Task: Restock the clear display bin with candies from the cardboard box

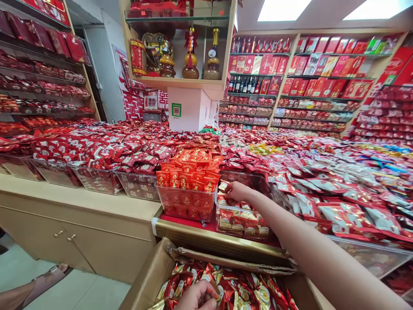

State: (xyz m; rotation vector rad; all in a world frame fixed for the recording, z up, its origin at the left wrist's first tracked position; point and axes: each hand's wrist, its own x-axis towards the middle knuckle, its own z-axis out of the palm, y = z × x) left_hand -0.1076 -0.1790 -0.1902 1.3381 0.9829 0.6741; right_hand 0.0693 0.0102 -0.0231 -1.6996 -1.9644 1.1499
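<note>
At worktop front: right hand inside clear plastic bin, fingers pinching red-gold sweet packet. Left hand inside brown cardboard box, fingers pinching red-gold wrapped sweet.

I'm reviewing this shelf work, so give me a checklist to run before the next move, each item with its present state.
1. Right hand in clear bin: ok, fingertips on packets.
2. Room left in clear bin: ok, packets below rim.
3. Left hand in cardboard box: ok, on wrapped sweets.
4. Left hand's grip closed: cannot tell.
5. Neighbouring orange-packet bin: not ok, heaped over rim.
</note>
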